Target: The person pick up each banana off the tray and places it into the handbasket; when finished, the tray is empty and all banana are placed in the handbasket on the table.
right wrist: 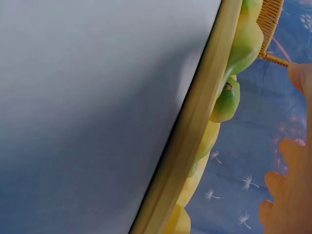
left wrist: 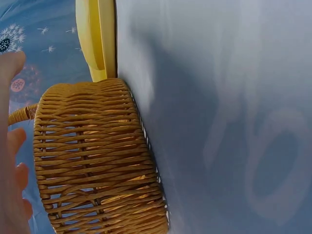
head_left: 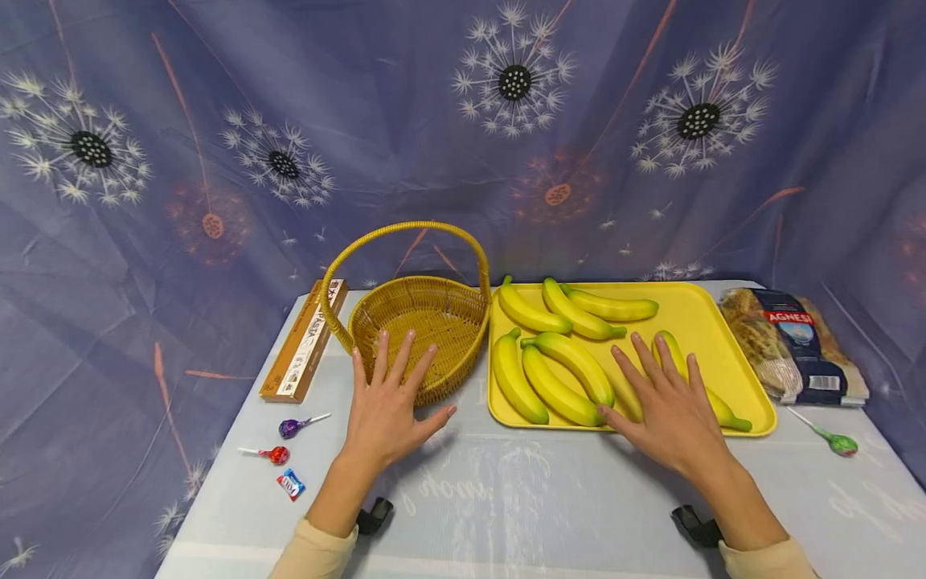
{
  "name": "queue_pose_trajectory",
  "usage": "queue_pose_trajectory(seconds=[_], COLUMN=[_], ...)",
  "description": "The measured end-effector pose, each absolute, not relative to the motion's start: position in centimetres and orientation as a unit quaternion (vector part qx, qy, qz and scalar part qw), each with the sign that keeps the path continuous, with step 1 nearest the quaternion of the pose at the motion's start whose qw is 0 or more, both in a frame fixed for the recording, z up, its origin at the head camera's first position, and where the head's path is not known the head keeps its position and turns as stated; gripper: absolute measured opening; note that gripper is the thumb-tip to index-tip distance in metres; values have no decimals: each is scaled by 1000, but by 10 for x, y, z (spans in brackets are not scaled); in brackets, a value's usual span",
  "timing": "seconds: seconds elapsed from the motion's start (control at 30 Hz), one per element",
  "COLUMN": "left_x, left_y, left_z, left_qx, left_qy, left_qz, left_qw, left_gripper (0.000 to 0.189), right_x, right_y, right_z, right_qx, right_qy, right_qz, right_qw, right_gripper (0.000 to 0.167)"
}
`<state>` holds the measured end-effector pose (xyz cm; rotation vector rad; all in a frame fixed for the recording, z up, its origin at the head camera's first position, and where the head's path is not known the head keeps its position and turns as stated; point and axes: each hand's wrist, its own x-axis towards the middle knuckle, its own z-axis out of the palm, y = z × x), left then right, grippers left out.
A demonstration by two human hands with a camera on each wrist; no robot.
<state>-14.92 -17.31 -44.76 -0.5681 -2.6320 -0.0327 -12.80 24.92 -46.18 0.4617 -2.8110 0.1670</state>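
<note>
My left hand, fingers spread and straight, hovers in front of the wicker basket and holds nothing. The basket has a tall arched handle, and I see no objects inside it. With its fingers likewise spread, my right hand is over the front of a yellow tray and grips nothing. Several bananas with green tips lie on the tray, some partly hidden behind the right hand. In the left wrist view the woven basket side fills the left; in the right wrist view the tray's edge runs diagonally.
Left of the basket lies a pasta box. Nearer are a purple lollipop, a red lollipop and a small wrapped candy. At the right are an AGNESI bag and a green lollipop. A dandelion-print curtain hangs behind.
</note>
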Motion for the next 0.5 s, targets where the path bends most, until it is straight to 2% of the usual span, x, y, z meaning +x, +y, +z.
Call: queue_pose_trajectory(seconds=[0.13, 0.27, 0.5], left_x=[-147, -145, -159], left_y=[-173, -180, -203], left_z=[-449, -446, -438], left_qx=[-202, -184, -72], left_qy=[-956, -956, -850], left_qz=[-17, -58, -364], left_qw=[213, 222, 373], left_gripper=[93, 82, 23], right_x=[-126, -127, -136], right_y=[249, 244, 230], right_z=[-462, -461, -451], right_qx=[160, 170, 209], right_qy=[-973, -961, -934], right_qz=[68, 137, 230], right_qw=[152, 167, 179], right_gripper=[88, 76, 47])
